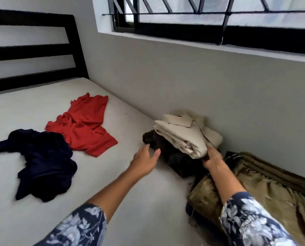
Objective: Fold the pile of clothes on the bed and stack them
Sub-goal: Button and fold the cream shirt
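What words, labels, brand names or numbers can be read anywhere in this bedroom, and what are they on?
None: no readable text shows in this view.
Beige folded garment, gripped by the right hand: a small dark mark near its top, too small to tell whether it is lettering.
Red garment and navy garment on the bed: plain, no print or tag visible.
Olive quilted cover: no label visible.
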{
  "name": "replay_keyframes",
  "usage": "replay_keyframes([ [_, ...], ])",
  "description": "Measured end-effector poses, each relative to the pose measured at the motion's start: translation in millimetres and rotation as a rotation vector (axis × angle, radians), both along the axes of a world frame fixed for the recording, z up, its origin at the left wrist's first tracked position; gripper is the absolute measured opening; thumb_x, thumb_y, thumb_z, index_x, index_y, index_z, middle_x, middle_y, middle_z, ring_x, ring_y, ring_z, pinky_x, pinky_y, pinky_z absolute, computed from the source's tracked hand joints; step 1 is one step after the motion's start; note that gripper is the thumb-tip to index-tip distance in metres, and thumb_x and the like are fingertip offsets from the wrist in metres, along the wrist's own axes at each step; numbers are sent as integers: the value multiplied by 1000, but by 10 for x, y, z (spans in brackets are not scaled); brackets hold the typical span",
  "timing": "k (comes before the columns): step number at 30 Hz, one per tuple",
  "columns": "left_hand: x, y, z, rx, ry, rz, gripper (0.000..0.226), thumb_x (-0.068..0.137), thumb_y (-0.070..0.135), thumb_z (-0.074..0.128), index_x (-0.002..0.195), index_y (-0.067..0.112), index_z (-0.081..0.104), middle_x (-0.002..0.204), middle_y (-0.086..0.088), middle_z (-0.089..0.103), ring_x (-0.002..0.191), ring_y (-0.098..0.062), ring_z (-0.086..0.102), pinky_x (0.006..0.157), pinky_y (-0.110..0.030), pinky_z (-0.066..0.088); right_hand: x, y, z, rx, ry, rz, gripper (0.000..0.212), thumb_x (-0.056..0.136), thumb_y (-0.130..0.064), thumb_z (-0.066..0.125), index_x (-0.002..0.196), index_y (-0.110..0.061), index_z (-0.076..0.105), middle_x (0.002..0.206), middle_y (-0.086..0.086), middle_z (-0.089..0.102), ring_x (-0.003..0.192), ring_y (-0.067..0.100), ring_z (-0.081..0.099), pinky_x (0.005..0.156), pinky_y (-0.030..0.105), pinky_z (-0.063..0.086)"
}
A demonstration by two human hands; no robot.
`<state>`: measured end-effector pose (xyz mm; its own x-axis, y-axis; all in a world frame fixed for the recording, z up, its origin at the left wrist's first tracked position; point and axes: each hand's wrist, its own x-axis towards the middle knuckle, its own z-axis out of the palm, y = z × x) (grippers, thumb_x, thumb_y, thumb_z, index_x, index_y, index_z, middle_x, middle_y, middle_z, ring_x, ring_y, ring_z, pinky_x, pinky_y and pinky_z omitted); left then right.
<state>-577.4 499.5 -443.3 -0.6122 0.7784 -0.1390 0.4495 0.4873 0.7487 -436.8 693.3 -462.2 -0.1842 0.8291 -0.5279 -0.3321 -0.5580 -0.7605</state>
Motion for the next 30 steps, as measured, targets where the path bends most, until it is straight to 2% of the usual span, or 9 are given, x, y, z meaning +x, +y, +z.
replay_keyframes([
  [2,54,34,-181,-59,19,-41,69,96,52,39,150,12,25,155,-7,28,141,-23,29,115,-39,28,-3,-32,32,8,-65,-61,51,82,-7,72,129,-1,52,118,3,59,104,22,61,73,27,50],
  [6,61,62,-295,-84,68,-58,64,99,46,38,149,9,23,156,-7,24,142,-23,27,115,-40,27,-42,23,-49,52,-55,-66,53,74,-2,79,123,2,58,117,14,65,96,26,65,68,34,56],
  [9,7,39,-257,-112,114,-68,64,99,46,39,149,8,24,156,-8,24,142,-24,26,115,-40,26,-21,26,-102,92,-116,-62,50,78,-6,77,122,2,55,113,13,64,102,26,63,81,39,55],
  [12,-70,-123,-176,-149,225,-74,65,99,44,41,150,10,20,157,-6,21,143,-24,22,115,-40,26,-22,-103,-14,245,-394,-67,57,81,-19,74,125,4,45,115,15,56,106,26,57,93,38,47],
  [17,-150,-343,47,-239,382,-93,64,100,35,41,153,17,11,159,-1,19,145,-25,18,114,-43,25,26,-437,277,626,-848,48,48,93,-3,46,137,8,32,143,26,32,131,42,35,108,38,28],
  [19,-90,-406,161,-237,446,-68,54,102,28,33,152,17,17,153,-5,32,140,-25,29,108,-42,29,24,-580,351,746,-954,104,49,95,-8,39,142,2,30,147,22,32,133,41,32,110,45,25],
  [22,-7,-563,271,-225,470,-37,50,101,25,24,150,17,26,144,-11,45,128,-28,43,103,-42,34,3,-811,416,953,-1057,121,46,97,-20,31,139,-5,42,145,13,43,132,34,38,109,49,27],
  [27,-8,-1082,321,-265,581,-51,52,99,27,24,149,15,28,147,-8,44,139,-22,34,106,-41,32,-184,-1300,496,1261,-1092,244,48,98,-20,29,141,-3,43,135,14,55,123,30,52,100,41,40],
  [30,-93,-1430,358,-304,565,18,52,100,27,22,151,16,24,140,-13,49,133,-27,41,103,-41,33,-358,-1646,546,1356,-1102,327,44,100,-20,31,137,-2,48,135,17,56,114,33,58,92,39,43],
])
